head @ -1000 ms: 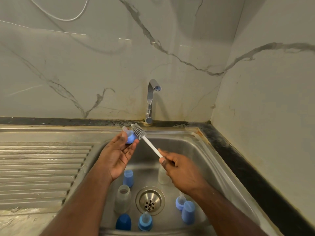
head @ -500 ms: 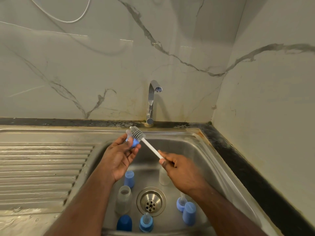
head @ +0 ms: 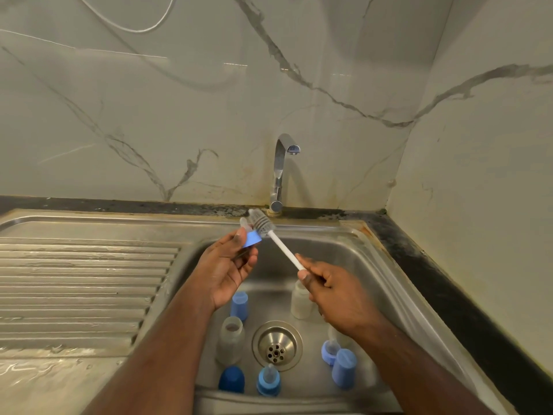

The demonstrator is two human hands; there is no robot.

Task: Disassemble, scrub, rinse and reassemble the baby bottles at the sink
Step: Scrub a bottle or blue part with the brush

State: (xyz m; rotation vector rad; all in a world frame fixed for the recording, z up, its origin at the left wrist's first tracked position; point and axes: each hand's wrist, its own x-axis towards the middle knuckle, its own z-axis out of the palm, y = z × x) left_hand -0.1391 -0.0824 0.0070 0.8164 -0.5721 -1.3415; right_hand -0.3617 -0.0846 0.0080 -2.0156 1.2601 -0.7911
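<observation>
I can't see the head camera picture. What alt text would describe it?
Over a steel sink, a person's left hand holds a blue teat ring while the right hand works a white brush against it. Bottles and blue caps lie in the basin around the drain; the tap is dry.

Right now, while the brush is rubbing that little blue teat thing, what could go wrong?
The left hand pinches the blue teat ring only at its fingertips, so a hard push from the brush might knock it into the sink. The clear bottles stand open below, so scrubbed-off grime could drip into them.
</observation>
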